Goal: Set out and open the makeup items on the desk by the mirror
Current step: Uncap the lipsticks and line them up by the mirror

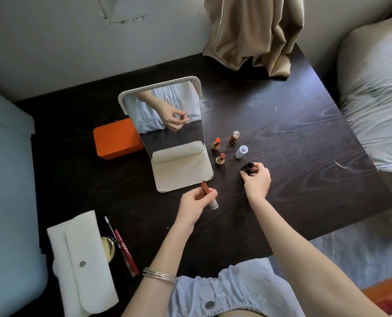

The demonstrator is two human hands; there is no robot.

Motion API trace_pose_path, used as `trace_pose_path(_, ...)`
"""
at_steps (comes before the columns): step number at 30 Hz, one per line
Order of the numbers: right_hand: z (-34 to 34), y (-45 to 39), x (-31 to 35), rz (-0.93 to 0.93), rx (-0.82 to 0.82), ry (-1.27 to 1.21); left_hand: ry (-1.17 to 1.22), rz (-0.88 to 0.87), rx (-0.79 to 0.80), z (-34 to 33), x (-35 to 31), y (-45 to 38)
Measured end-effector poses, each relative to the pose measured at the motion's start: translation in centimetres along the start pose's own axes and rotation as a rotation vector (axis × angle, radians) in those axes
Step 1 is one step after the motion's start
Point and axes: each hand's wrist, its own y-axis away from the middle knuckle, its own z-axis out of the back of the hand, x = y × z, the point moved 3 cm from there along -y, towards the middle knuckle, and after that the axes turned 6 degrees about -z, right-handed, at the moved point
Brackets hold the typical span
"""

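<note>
An opened lipstick (209,195) is gripped in the left hand (196,205), at six o'clock from the mirror (167,124). A black cap (248,168) is pinched by the right hand (256,179) at three o'clock, on the desk (304,133). Two upright lipsticks (220,157) nearby could be toppled if brushed.

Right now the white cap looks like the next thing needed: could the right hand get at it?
Probably yes. The white cap lies just beyond the right hand with bare desk between, but its fingers hold a black cap first.
</note>
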Motion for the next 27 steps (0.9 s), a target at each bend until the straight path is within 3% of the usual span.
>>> trace_pose_path(10,0.3,0.4,-0.2,-0.012,0.010,-0.034,0.014,-0.004,-0.005,0.7,-0.1,0.3)
trace_pose_path(15,0.2,3.1,-0.9,-0.170,0.051,-0.196,0.028,-0.006,-0.046,1.6,0.0,0.2)
trace_pose_path(17,-0.8,5.2,-1.2,-0.243,0.224,-0.278,0.042,-0.031,-0.080,2.2,0.1,0.4)
trace_pose_path(19,-1.9,7.7,-0.8,-0.280,0.526,-0.302,0.025,-0.069,-0.120,3.0,0.0,0.7)
trace_pose_path(23,-3.5,12.0,0.9,-0.179,1.049,-0.317,-0.004,-0.111,-0.205,4.6,0.3,1.6)
trace_pose_path(27,-4.4,13.8,1.7,-0.065,1.167,-0.315,0.004,-0.121,-0.267,5.8,0.3,2.3)
